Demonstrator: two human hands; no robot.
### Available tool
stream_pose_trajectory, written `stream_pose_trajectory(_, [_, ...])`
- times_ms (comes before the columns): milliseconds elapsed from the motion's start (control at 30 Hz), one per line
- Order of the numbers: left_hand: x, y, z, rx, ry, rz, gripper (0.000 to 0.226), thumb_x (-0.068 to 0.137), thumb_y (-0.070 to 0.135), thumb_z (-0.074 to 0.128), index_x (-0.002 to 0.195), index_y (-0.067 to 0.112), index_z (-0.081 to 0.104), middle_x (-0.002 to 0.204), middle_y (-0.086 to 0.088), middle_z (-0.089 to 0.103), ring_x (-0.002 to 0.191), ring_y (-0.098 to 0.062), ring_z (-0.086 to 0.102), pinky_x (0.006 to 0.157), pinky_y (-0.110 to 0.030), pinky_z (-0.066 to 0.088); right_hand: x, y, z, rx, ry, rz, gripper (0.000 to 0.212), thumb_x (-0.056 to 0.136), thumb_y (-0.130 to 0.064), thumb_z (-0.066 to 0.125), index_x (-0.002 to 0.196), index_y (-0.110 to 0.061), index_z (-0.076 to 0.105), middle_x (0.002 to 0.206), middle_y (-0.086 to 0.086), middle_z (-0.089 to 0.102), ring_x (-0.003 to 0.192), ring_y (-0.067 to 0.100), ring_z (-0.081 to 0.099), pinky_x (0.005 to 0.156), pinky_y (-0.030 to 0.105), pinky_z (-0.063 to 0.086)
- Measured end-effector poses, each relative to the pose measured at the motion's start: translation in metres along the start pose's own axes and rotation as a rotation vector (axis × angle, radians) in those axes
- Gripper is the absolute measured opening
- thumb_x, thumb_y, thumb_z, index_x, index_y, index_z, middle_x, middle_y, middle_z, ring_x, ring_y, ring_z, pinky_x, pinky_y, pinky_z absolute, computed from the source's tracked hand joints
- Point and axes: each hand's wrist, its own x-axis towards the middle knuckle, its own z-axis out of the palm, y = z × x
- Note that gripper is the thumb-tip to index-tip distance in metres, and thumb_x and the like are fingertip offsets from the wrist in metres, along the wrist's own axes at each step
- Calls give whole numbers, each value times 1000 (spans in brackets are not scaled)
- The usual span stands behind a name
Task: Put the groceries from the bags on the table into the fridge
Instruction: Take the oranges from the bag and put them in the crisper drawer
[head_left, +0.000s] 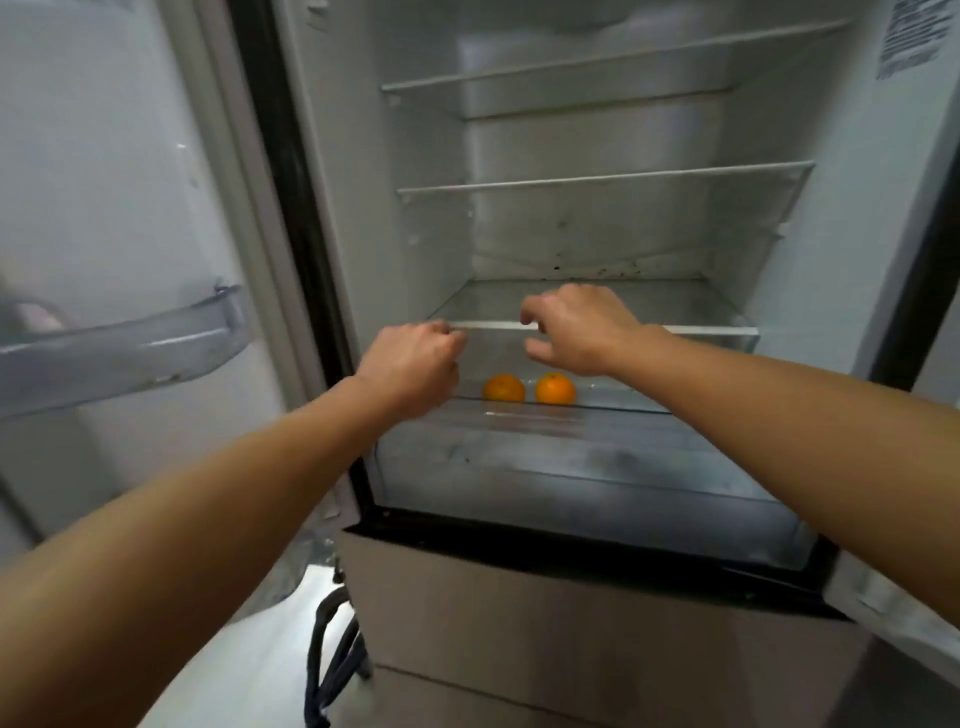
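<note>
The fridge (841, 249) stands open in front of me, its white shelves bare. Two oranges (504, 388) (555, 388) lie side by side below the lowest glass shelf (706, 330), in the clear drawer (571, 467). My left hand (413, 366) is curled shut at the left end of that shelf's front edge, with nothing visible in it. My right hand (576, 327) hovers over the shelf's front edge just above the oranges, fingers apart and bent, holding nothing.
The fridge door (114, 208) is swung open to the left, with a grey door rack (130, 343) across it. A closed lower compartment front (571, 623) sits below. Dark cables (332, 660) hang near the floor at the bottom left.
</note>
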Motion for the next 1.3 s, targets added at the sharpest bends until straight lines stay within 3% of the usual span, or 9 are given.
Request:
stream_pose_trajectory(133, [-79, -4, -32, 12, 92, 24, 9, 82, 18, 60, 86, 10, 59, 83, -12, 60, 68, -37, 63, 46, -33, 35, -28, -51, -12, 111, 103, -99, 34, 91, -42, 51, 119, -25, 57, 119, 0, 63, 106, 28, 59, 79, 36, 44])
stream_pose_trajectory(233, [-146, -6, -44, 40, 32, 69, 21, 64, 11, 76, 70, 10, 57, 66, -9, 57, 52, -32, 58, 36, -30, 39, -51, -93, -12, 161, 98, -219, 32, 91, -42, 50, 117, -23, 57, 118, 2, 61, 104, 30, 60, 78, 37, 43])
stream_pose_trajectory(333, [-218, -8, -46, 44, -46, 38, 22, 61, 10, 77, 68, 12, 57, 61, -6, 55, 48, -29, 55, 35, -28, 38, -75, -143, -2, 158, 87, -338, 31, 92, -42, 48, 115, -22, 56, 116, 3, 61, 101, 31, 61, 75, 37, 44])
stream_pose_trajectory(567, [-406, -33, -60, 42, -323, -288, 12, 74, 14, 69, 74, 12, 57, 70, -5, 59, 59, -28, 59, 41, -31, 42, -125, -298, 17, 233, 18, -614, 27, 91, -33, 48, 112, -19, 58, 111, 3, 62, 96, 31, 62, 71, 35, 43])
stream_pose_trajectory(733, [-548, -60, -100, 103, -522, -541, 18, 96, 26, 39, 101, 16, 53, 102, -1, 56, 93, -23, 57, 62, -31, 36, -167, -443, 6, 284, -13, -789, 35, 94, -36, 47, 123, -18, 54, 118, 5, 58, 106, 30, 59, 74, 37, 43])
stream_pose_trajectory(933, [-728, -99, -164, 141, -644, -755, 17, 94, 28, 42, 98, 17, 54, 96, -1, 57, 84, -20, 57, 62, -31, 45, -224, -621, -26, 382, -31, -1000, 37, 95, -37, 47, 127, -17, 53, 122, 4, 56, 107, 27, 57, 72, 32, 40])
stream_pose_trajectory(1033, [-802, -111, -195, 157, -680, -854, 18, 93, 27, 46, 101, 19, 59, 95, 2, 60, 83, -16, 59, 70, -32, 52, -248, -699, -44, 412, -49, -1102, 38, 95, -39, 46, 128, -19, 51, 123, 3, 55, 106, 26, 58, 75, 35, 45])
stream_pose_trajectory(1133, [-861, -121, -221, 160, -695, -954, 18, 94, 28, 47, 105, 19, 58, 100, 1, 60, 89, -16, 58, 74, -27, 47, -268, -767, -63, 444, -39, -1207, 39, 97, -39, 46, 130, -19, 49, 125, 3, 55, 105, 23, 58, 76, 32, 44])
stream_pose_trajectory(1300, [-950, -142, -245, 236, -779, -1137, 19, 94, 28, 43, 106, 18, 54, 104, -1, 58, 95, -22, 58, 68, -31, 36, -278, -877, -90, 493, -26, -1339, 34, 97, -38, 47, 126, -20, 52, 121, 1, 56, 103, 21, 60, 77, 31, 47])
